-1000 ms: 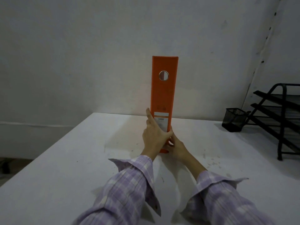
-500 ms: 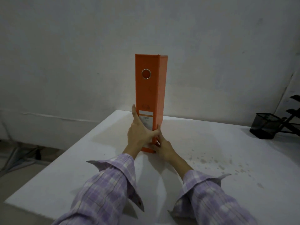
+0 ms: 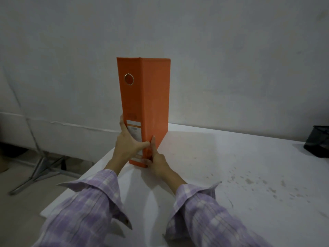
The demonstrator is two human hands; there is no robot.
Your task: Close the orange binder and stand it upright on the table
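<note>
The orange binder (image 3: 144, 97) stands closed and upright on the white table (image 3: 231, 175), near its left edge. Its spine, with a metal-ringed finger hole and a white label, faces me, and the right cover is in view. My left hand (image 3: 127, 145) wraps the lower spine from the left, thumb across the front. My right hand (image 3: 156, 159) holds the lower right corner, fingers flat against the cover. Both sleeves are purple plaid.
A black mesh pen cup (image 3: 318, 139) sits at the table's far right. Beyond the table's left edge, a metal stand's legs (image 3: 41, 168) rest on the floor. A white wall rises close behind the binder. Small stains speckle the tabletop on the right.
The view has swung left and the binder has turned, so its right cover now shows. The black tray rack has left the view. Both hands keep the same hold.
</note>
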